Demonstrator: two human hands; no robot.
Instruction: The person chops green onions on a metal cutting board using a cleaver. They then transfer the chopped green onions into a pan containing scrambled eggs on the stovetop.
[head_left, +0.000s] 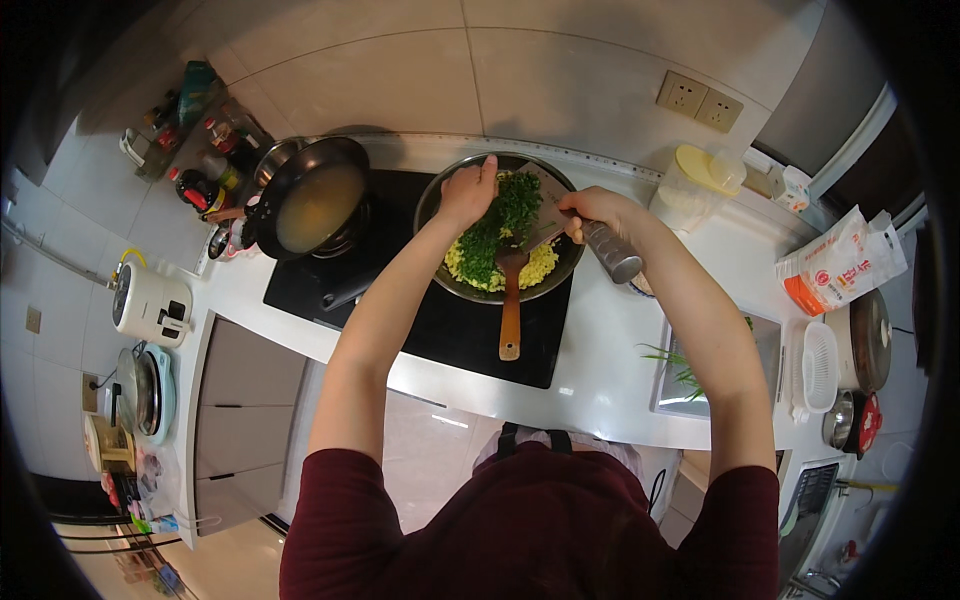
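A wide metal pan (574, 274) on the black cooktop holds crumbled yellow egg (540, 268) with a heap of chopped dark green leaves (491, 232) on top. My right hand (600, 210) grips the metal handle of a cleaver (550, 206), its broad blade over the pan's right side with green bits on it. My left hand (471, 191) is above the pan's upper left part, at the edge of the greens; its fingertips are partly hidden, and it seems to hold nothing. A wooden spatula (511, 300) rests in the egg, its handle lying over the near rim.
Left of the pan, a dark wok (319, 210) holds cloudy liquid. Sauce bottles (225, 139) stand behind it. To the right are a yellow-lidded container (694, 180), a tray (671, 375) with green stalks and a white-and-orange bag (840, 262).
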